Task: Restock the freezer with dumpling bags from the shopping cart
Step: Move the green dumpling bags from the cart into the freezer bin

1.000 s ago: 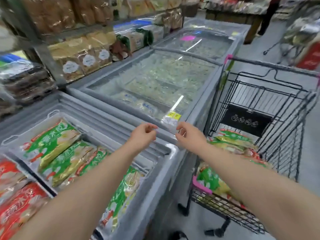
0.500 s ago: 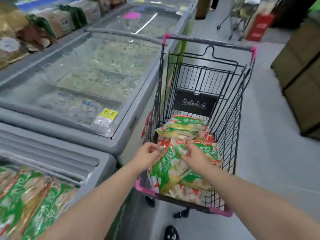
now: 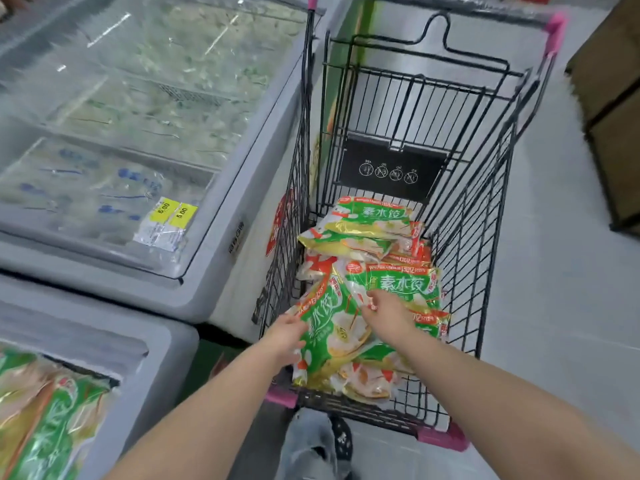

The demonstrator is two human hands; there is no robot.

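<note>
One dumpling bag [image 3: 329, 327], green film, tilted atop the pile at the shopping cart's [image 3: 485, 237] near end: left edge gripped by the left hand [image 3: 285, 336], upper edge pinched by the right hand [image 3: 384, 308]; judged floppy, slick, lumpy inside, best held at opposite edges.

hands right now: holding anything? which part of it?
Both are on the top dumpling bag in the cart. The left hand grips its left edge and the right hand pinches its upper right edge.
</note>
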